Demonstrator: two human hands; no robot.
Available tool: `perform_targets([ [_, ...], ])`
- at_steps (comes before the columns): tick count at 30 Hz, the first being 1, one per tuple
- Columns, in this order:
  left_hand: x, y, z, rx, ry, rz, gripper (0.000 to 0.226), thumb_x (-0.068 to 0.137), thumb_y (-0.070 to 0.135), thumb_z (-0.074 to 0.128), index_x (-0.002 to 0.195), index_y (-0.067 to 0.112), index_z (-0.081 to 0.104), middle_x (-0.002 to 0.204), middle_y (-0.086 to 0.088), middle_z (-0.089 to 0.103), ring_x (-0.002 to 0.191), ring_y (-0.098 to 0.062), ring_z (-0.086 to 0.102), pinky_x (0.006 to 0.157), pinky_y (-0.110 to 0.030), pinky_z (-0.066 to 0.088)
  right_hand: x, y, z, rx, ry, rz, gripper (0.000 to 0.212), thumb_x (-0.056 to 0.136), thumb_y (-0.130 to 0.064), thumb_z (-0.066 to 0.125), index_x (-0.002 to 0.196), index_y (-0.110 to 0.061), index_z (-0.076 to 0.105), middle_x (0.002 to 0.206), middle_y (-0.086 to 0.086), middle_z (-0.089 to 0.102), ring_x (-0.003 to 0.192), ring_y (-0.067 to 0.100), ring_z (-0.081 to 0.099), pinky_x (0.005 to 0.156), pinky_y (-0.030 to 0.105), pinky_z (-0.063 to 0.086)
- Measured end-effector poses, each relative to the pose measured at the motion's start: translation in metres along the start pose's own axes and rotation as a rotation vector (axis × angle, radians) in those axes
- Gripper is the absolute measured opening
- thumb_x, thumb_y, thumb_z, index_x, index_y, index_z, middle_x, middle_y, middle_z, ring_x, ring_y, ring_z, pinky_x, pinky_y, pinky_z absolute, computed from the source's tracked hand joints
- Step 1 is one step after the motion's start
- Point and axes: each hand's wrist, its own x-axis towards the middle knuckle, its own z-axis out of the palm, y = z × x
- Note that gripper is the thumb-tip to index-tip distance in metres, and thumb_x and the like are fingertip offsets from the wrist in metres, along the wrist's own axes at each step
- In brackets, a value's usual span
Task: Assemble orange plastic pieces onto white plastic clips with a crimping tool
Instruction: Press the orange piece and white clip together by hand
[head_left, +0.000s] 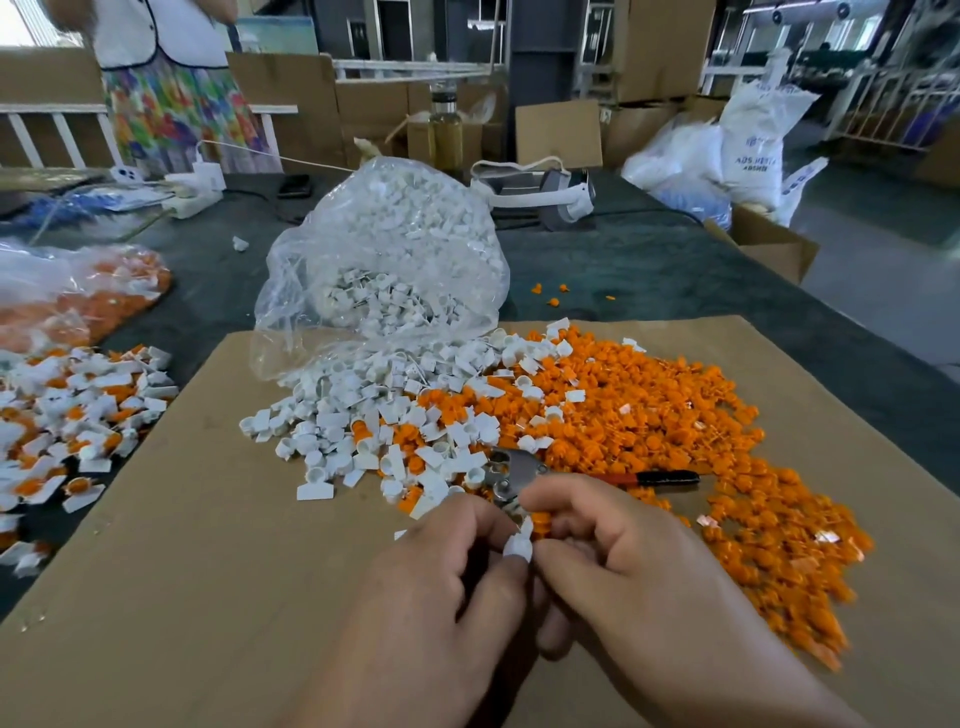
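Left hand (447, 587) and right hand (623, 561) both pinch one small white plastic clip (519, 545) over the brown cardboard sheet (208, 571) — fingers hide its underside. Just behind, the metal crimping tool with red-and-black handles (519, 475) lies partly covered among the heaped orange plastic pieces (675, 415). A white sack (753, 150) reads "ABS" — the rest is blurred.

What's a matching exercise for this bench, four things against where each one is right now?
Things:
1 crimping tool
2 clear bag
3 held white clip
4 loose orange pieces

Places:
A pinched between left hand and right hand
B heaped on the cardboard's right side
C lying just beyond the hands
D at the cardboard's far edge, spilling clips

Pairs: 1-C, 2-D, 3-A, 4-B
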Motion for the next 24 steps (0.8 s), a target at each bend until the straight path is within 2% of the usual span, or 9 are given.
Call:
perform_targets([
  [3,-0.002,0.002,0.0,-0.063,0.005,0.016,0.015,0.081,0.049,0.058,0.096,0.049,0.058,0.079,0.02,0.068,0.072,-0.003,0.064,0.06,-0.017,0.047,0.001,0.004,0.001,0.122,0.032,-0.013,0.031,0.088,-0.026,0.058,0.108,-0.049,0.062,0.081,0.001,0.071,0.062,0.02,0.072,0.057,0.029,0.056],
  [6,-0.002,0.005,-0.002,-0.117,0.025,-0.032,0.016,0.085,0.062,0.062,0.095,0.05,0.06,0.079,0.02,0.069,0.072,-0.001,0.064,0.06,-0.013,0.047,0.002,0.008,0.003,0.143,0.049,-0.044,0.032,0.083,-0.036,0.056,0.111,-0.051,0.061,0.073,0.003,0.071,0.061,0.02,0.071,0.057,0.028,0.055],
  [8,-0.001,0.01,-0.003,-0.275,0.02,-0.104,0.008,0.082,0.045,0.068,0.089,0.044,0.065,0.073,0.014,0.071,0.063,-0.001,0.065,0.055,-0.011,0.046,0.002,0.008,0.004,0.172,0.059,-0.066,0.032,0.086,-0.037,0.054,0.113,-0.051,0.062,0.069,0.005,0.07,0.06,0.02,0.07,0.057,0.03,0.056],
  [9,0.0,0.013,-0.004,-0.394,0.003,-0.142,0.006,0.081,0.038,0.069,0.087,0.038,0.068,0.068,0.007,0.071,0.057,-0.003,0.063,0.052,-0.013,0.047,0.002,0.008,0.005,0.19,0.066,-0.079,0.032,0.087,-0.036,0.053,0.113,-0.05,0.063,0.069,0.005,0.07,0.059,0.02,0.069,0.055,0.032,0.056],
  [12,0.002,0.016,-0.005,-0.655,-0.043,-0.243,0.012,0.076,0.034,0.076,0.084,0.026,0.072,0.061,-0.01,0.066,0.049,-0.019,0.059,0.049,-0.034,0.055,0.002,0.006,0.003,0.23,0.092,-0.09,0.03,0.086,-0.039,0.052,0.112,-0.049,0.065,0.07,0.005,0.068,0.054,0.02,0.066,0.05,0.036,0.055],
  [14,0.002,0.015,-0.006,-0.72,-0.027,-0.265,0.01,0.079,0.026,0.081,0.082,0.023,0.073,0.061,-0.015,0.065,0.046,-0.022,0.058,0.047,-0.037,0.054,0.001,0.005,0.001,0.273,0.109,-0.097,0.029,0.089,-0.036,0.053,0.113,-0.047,0.065,0.073,0.005,0.067,0.052,0.021,0.064,0.049,0.034,0.053],
  [18,0.003,0.01,-0.003,-0.774,0.006,-0.273,0.01,0.075,0.019,0.069,0.084,0.019,0.073,0.066,-0.02,0.065,0.047,-0.026,0.057,0.051,-0.048,0.056,0.001,0.003,0.002,0.361,0.104,-0.141,0.026,0.089,-0.027,0.058,0.108,-0.044,0.064,0.082,0.005,0.07,0.055,0.025,0.065,0.049,0.032,0.052],
  [21,0.004,0.009,-0.003,-0.901,0.016,-0.295,0.009,0.075,0.014,0.068,0.082,0.012,0.072,0.074,-0.024,0.067,0.05,-0.023,0.059,0.052,-0.041,0.051,0.0,0.003,0.002,0.351,0.092,-0.136,0.024,0.088,-0.024,0.061,0.104,-0.042,0.064,0.079,0.008,0.07,0.055,0.026,0.065,0.049,0.035,0.054],
  [24,0.006,0.009,-0.007,-1.036,-0.068,-0.322,0.007,0.075,0.012,0.068,0.078,0.012,0.074,0.078,-0.019,0.069,0.055,-0.019,0.063,0.039,-0.027,0.047,-0.003,0.004,0.001,0.206,0.114,-0.143,0.028,0.088,-0.029,0.061,0.108,-0.048,0.065,0.078,0.005,0.07,0.057,0.019,0.066,0.052,0.034,0.056],
])
